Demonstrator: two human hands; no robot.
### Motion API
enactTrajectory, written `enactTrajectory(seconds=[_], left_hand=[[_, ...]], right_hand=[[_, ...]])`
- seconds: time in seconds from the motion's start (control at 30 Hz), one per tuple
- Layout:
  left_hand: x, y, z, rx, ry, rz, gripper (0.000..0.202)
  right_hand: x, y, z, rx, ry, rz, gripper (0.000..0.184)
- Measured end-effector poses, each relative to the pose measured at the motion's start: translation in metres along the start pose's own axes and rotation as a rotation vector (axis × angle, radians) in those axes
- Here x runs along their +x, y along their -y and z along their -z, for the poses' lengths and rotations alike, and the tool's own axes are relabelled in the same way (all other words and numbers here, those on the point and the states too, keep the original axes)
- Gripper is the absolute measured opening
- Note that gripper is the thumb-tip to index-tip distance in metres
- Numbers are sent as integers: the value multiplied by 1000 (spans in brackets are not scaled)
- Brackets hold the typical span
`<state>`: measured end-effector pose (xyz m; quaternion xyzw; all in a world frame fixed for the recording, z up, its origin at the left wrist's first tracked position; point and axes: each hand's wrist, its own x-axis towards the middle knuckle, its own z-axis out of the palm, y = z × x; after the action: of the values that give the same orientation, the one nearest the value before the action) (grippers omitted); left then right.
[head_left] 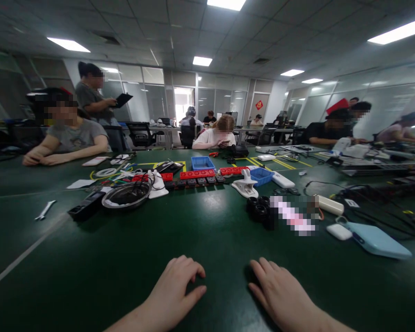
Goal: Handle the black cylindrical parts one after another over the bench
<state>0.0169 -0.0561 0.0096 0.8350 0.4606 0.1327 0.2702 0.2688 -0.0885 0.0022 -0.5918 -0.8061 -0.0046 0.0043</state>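
My left hand (178, 290) rests at the near side of the green table (207, 240), palm down, with thumb and fingers apart and nothing in it. To its right, my right hand (278, 290) is held the same way, also bare, its thumb apart from the fingers. A gap of tabletop lies between the two. Beyond my right hand sits a cluster of black round parts (261, 210), beside a blurred-out pinkish item (292, 216). Farther right are a small white case (339, 231) and a light blue case (380, 240).
Across the table lie a metal bowl (126, 196) with black cable, a black device (86, 205), a wrench (45, 210), red strips (197, 174), blue trays (203, 163) and a white clamp (245, 185). Black cables (383, 212) tangle at right. Several people sit or stand around.
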Motion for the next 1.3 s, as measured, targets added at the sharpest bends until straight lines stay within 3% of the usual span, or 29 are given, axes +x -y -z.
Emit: enactTrajectory(seconds=[0.13,0.23,0.37,0.43,0.57,0.83,1.1,1.2,1.3], left_hand=[[1,-2,3,-3,25,24,13],[1,-7,7,-1,51,44,14],[-1,-14,11,16,54,61,13],[-1,-15,12,16,51,65,14],[-1,-14,13,-8,67,65,15],[3,-13,12,2,76,62,13],[2,-7,8,-3,48,33,12],[2,-4,5,-4,35,30,12],[1,-3,4,-10,17,28,12]], right_hand=[[-22,-66,7,57,-44,-243,25],[-5,-110,27,261,-150,-290,23],[40,-139,40,446,-665,-524,39],[56,-140,33,540,-799,-595,42],[65,-130,10,567,-771,-578,39],[61,-120,1,326,-650,-272,30],[65,-123,-6,271,-503,-262,30],[63,-121,-7,263,-521,-268,32],[61,-118,-2,234,-635,-292,40]])
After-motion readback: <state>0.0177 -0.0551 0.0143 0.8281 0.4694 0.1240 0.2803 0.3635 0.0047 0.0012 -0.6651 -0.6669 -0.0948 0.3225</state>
